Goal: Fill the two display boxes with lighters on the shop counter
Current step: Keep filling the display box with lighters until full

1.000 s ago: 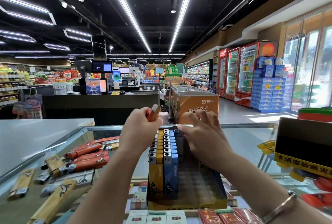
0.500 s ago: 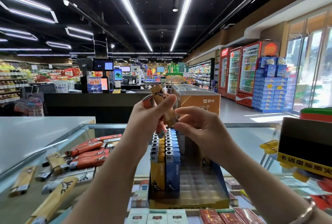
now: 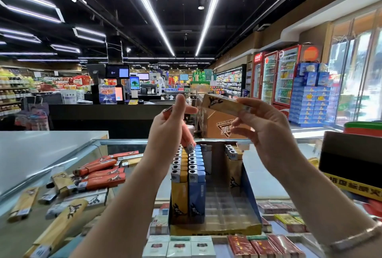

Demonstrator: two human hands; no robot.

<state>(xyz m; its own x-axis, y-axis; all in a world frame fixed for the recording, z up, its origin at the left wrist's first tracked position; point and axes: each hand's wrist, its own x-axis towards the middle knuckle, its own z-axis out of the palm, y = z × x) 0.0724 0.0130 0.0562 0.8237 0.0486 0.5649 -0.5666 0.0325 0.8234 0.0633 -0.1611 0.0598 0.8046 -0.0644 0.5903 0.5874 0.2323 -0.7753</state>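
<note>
Gripping an orange lighter [image 3: 187,133] half-hidden, left hand [image 3: 169,125]; right hand [image 3: 262,125] pinches tan lighter [image 3: 224,103].

Part-filled display box [image 3: 251,202], yellow and blue lighters [image 3: 187,175] upright inside

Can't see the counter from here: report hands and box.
Left hand grips orange lighter. Right hand pinches tan lighter. Blue cardboard display box part-filled. Nothing blocking.

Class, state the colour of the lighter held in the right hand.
Tan-yellow lighter, in the right hand; head view.
</note>
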